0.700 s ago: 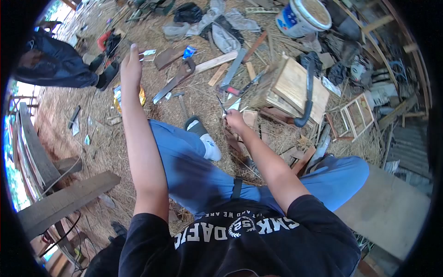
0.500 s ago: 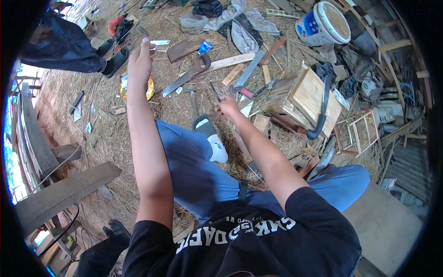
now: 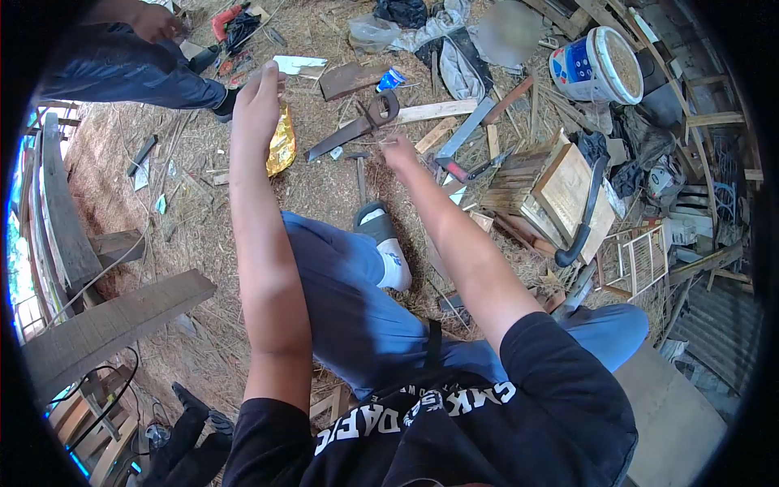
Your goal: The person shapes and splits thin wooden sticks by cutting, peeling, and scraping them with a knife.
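My left hand (image 3: 258, 104) is raised at the upper left, its fingers mostly extended and seen from the back of the hand. Beside its wrist shows a gold foil wrapper (image 3: 282, 146), partly hidden by my forearm. My right hand (image 3: 395, 152) is closed around a thin, dark, pencil-like tool (image 3: 367, 116) that points up and left across the handsaw (image 3: 357, 128). The tool's outline is blurred against the saw. Below my right hand a hammer (image 3: 362, 178) lies on the ground near my sandalled foot (image 3: 380, 223).
A wooden box (image 3: 531, 183) stands at right with a dark-handled blade (image 3: 586, 211) across it. Behind is a white-and-blue bucket (image 3: 596, 65). A blue can (image 3: 391, 79) lies near the saw. Another person's leg (image 3: 154, 77) is at upper left; a plank (image 3: 122, 321) juts in.
The view has shifted, moving the ground objects rightward. My right hand has moved up toward the saw with the thin tool. My left hand sits slightly further right, its fingers more bent.
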Tool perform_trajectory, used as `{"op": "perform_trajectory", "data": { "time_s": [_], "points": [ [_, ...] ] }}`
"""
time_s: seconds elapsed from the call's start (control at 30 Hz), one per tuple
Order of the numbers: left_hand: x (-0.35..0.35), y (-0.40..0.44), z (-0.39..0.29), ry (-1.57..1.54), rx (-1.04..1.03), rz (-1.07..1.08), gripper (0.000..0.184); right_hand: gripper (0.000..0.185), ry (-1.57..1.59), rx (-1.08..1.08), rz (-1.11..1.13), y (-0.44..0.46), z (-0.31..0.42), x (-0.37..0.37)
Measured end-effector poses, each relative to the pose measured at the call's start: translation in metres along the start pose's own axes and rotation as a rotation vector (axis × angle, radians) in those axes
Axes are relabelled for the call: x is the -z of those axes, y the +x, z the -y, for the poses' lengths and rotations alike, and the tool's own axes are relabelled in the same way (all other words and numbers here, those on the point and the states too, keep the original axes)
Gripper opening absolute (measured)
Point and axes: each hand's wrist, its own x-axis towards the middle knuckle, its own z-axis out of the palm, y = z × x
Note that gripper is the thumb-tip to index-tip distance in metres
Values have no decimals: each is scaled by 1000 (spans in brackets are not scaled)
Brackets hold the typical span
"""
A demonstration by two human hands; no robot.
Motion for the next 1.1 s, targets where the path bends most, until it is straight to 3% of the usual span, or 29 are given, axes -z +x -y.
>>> {"op": "perform_trajectory", "data": {
  "time_s": [0.13, 0.2, 0.3, 0.47, 0.6, 0.67, 0.73, 0.8, 0.83, 0.87, 0.93, 1.1],
  "points": [
    [-10, 11, 2, 132, -83, 96, 57, 41, 156, -74, 112, -19, -50, 28],
    [-21, 9, -5, 121, -69, 160, 59, 28, 98, -72, 191, -52, -53, 64],
    [-47, 0, -17, 227, -128, 292, 67, 25, 205, -138, 201, -76, -90, 109],
    [-90, -32, -67, 352, -233, 516, 64, 25, 243, -130, 17, -110, -145, 191],
    [-134, -48, -87, 357, -407, 644, 58, 27, 373, -183, -107, -173, -140, 254],
    [-158, -67, -99, 401, -480, 715, 62, 28, 711, -291, -182, -193, -169, 274],
    [-185, -98, -99, 333, -529, 730, 59, 26, 843, -335, -271, -215, -199, 296],
    [-209, -141, -104, 45, -249, 761, 57, 27, 1088, -427, -399, -229, -233, 315],
    [-215, -168, -124, 141, -161, 779, 52, 28, 1171, -257, -236, -216, -282, 331],
    [-224, -188, -142, 148, -169, 801, 52, 28, 1186, -258, -256, -219, -278, 344],
    [-235, -222, -172, 119, -622, 864, 47, 30, 1391, -174, -584, -230, -236, 367],
    [-286, -242, -173, 46, -723, 885, 41, 40, 1459, -95, -443, -247, -159, 410]
  ]
}}
